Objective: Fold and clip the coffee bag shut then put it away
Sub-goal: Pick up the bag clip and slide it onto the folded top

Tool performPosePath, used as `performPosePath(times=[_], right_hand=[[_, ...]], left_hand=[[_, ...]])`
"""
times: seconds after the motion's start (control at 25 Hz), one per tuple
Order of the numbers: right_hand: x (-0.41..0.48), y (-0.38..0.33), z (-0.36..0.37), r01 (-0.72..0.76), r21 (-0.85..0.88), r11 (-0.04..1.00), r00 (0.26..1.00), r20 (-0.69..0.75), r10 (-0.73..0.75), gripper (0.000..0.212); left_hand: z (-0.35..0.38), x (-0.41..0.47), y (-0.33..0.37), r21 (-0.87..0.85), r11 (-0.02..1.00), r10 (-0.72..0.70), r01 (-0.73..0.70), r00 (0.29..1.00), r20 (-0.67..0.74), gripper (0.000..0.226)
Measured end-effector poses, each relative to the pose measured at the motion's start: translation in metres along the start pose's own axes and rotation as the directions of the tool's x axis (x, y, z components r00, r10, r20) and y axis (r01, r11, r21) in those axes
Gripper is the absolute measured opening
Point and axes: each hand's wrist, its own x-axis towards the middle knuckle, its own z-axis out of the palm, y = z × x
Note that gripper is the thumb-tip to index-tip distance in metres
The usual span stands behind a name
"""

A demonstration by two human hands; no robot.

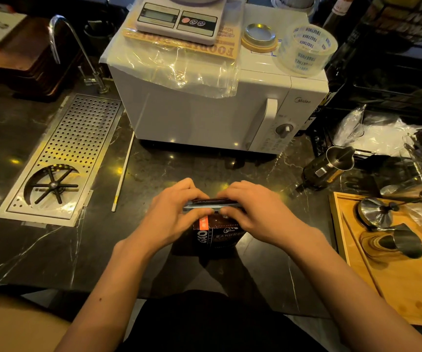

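My left hand (177, 212) and right hand (251, 212) pinch a sealing clip (211, 205) between them onto the folded top of the coffee bag (217, 235), standing on the dark surface (52, 250) below my grip. Next, I judge: press it fully closed, then lift the bag away.

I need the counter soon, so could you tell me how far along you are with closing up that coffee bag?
The coffee bag stands on the counter with its top already folded over. Both the left hand and right hand are pressing a long clip along that fold; whether it has snapped shut is unclear. Putting the bag away is left.
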Motion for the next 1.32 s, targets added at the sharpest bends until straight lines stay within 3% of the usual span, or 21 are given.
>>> performPosePath(times=[0.2, 0.48, 0.88, 1.12, 1.32], right_hand=[[0.005, -0.013, 0.004, 0.047, -0.198, 0.979, 0.996, -0.065, -0.061, 0.025], [0.003, -0.016, 0.009, -0.01, -0.272, 0.962, 0.988, -0.151, -0.032, 0.016], [0.0, -0.013, 0.012, -0.051, -0.184, 0.982, 0.979, -0.206, 0.012, 0.016], [-0.001, -0.012, 0.012, -0.079, -0.179, 0.981, 0.977, -0.211, 0.04, 0.015], [0.0, -0.012, 0.012, -0.082, -0.175, 0.981, 0.98, -0.191, 0.048, 0.017]], left_hand=[[-0.001, 0.002, -0.004, -0.023, 1.0, -0.002, 0.001, 1.0, -0.02, 0.042], [0.002, 0.001, -0.004, -0.029, 1.0, 0.007, -0.008, 0.999, -0.043, 0.038], [0.001, 0.003, -0.006, -0.12, 0.992, -0.034, 0.029, 0.999, -0.041, 0.023], [0.001, -0.012, -0.02, -0.324, 0.938, -0.179, 0.123, 0.972, -0.152, 0.023], [-0.004, -0.021, -0.024, -0.395, 0.903, -0.243, 0.166, 0.957, -0.155, 0.023]])
